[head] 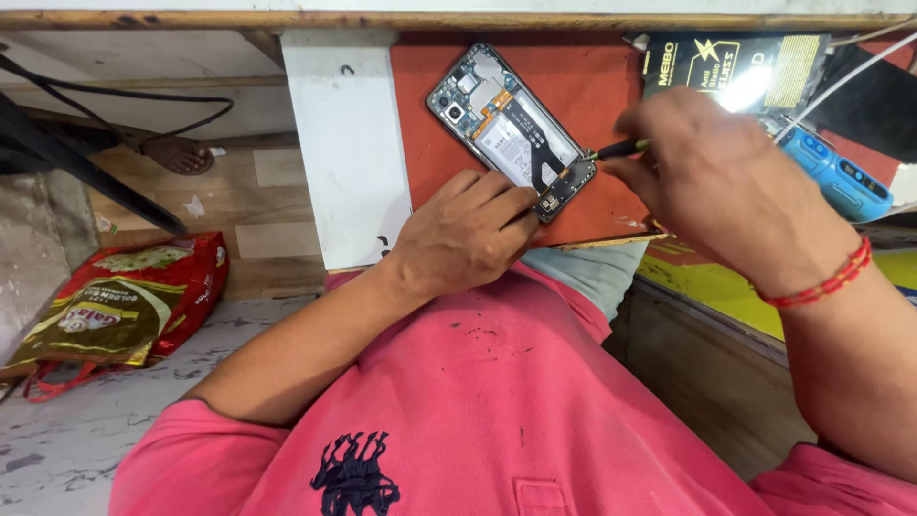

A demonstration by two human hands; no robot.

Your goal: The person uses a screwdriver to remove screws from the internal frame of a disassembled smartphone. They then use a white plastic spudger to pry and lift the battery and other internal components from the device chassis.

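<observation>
Single view, head-worn camera: looks steeply down over the wearer's pink shirt [478, 401] onto a red mat [592, 86] at the bench edge. Close range, hands within arm's reach. Floor [86, 440] visible at left.

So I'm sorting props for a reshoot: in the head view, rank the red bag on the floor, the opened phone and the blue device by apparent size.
1. Red bag
2. Opened phone
3. Blue device, partly hidden by the right hand, so unsure.
</observation>
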